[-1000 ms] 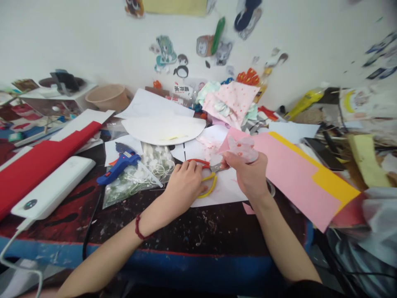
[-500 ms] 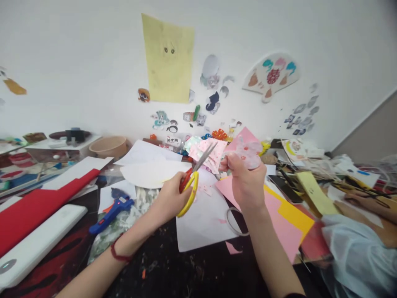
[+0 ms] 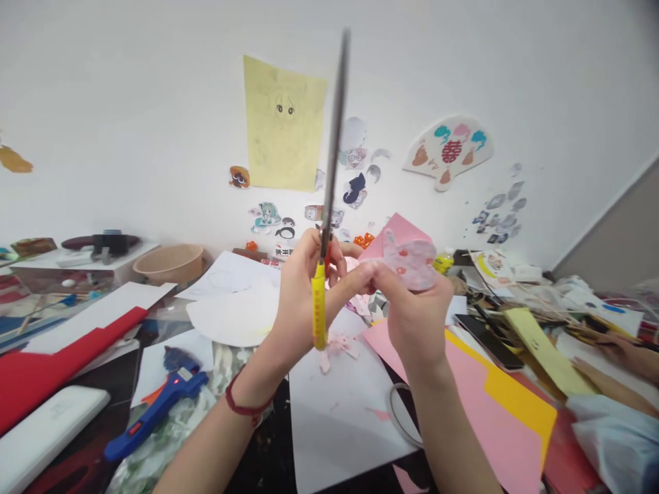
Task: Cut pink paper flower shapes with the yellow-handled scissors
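My left hand (image 3: 303, 302) is closed around a pair of scissors (image 3: 319, 312) with yellow and red handles. Their blades point straight up. The left thumb meets the fingers of my right hand (image 3: 419, 322), which pinches a pale pink cutout (image 3: 412, 259) with red flower-like marks and rounded lobes. Behind the cutout shows a corner of plain pink paper (image 3: 392, 228); whether it is held too, I cannot tell. Small pink scraps (image 3: 340, 345) lie below on a white sheet (image 3: 334, 412). The tips of several left fingers are hidden.
At left lie a blue glue gun (image 3: 159, 405), a white oblong device (image 3: 54, 418) and red sheets (image 3: 72, 357). A tan bowl (image 3: 169, 266) stands behind. To the right are pink paper (image 3: 463, 398), a phone (image 3: 489, 341), a tape ring (image 3: 404, 415) and another person's hand (image 3: 622, 353).
My left hand has moved closer to my right, with its thumb at the cutout. The scissors have swung from slanting to upright, blades together. The view has shifted slightly.
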`<state>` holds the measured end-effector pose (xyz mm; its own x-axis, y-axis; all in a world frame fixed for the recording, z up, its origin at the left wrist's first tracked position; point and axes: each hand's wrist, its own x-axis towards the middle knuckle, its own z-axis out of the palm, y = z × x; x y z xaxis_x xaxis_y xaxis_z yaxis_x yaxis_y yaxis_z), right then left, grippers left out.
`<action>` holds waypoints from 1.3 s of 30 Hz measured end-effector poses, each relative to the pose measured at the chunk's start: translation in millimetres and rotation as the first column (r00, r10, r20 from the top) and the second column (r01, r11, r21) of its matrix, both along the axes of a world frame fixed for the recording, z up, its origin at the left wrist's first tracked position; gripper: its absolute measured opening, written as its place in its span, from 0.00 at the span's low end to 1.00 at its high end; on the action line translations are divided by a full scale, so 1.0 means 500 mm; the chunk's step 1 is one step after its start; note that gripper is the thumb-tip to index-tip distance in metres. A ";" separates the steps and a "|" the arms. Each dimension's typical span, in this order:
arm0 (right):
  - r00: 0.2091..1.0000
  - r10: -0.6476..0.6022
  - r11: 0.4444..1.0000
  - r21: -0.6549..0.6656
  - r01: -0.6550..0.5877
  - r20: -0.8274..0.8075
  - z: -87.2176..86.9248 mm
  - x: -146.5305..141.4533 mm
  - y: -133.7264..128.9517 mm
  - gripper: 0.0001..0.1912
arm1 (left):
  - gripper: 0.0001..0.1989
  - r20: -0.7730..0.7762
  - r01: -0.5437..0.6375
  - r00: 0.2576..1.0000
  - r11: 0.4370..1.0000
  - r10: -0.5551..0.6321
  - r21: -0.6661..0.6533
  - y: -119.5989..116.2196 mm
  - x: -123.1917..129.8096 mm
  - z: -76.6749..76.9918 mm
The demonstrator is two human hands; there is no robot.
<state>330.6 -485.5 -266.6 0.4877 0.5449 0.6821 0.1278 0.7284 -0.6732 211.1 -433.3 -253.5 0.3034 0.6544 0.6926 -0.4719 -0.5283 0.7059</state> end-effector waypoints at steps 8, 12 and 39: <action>0.995 0.057 0.995 -0.080 -0.051 0.081 -0.001 0.019 0.002 0.05 | 0.17 0.061 -0.020 0.998 0.999 0.021 -0.028 0.005 0.005 -0.012; 0.986 0.100 0.986 -0.143 -0.081 0.132 0.005 0.039 -0.007 0.06 | 0.17 0.093 -0.051 0.994 0.996 0.057 -0.070 0.003 0.009 -0.013; 0.922 -0.160 0.974 -0.093 0.204 0.352 0.005 0.074 -0.009 0.14 | 0.16 -0.156 0.155 0.975 0.987 -0.161 -0.045 0.061 -0.014 -0.015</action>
<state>367.5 -489.7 -264.1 0.3376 0.5608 0.7560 0.4872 0.5831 -0.6502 203.9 -402.9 -260.8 0.5089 0.6106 0.6068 -0.4285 -0.4317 0.7938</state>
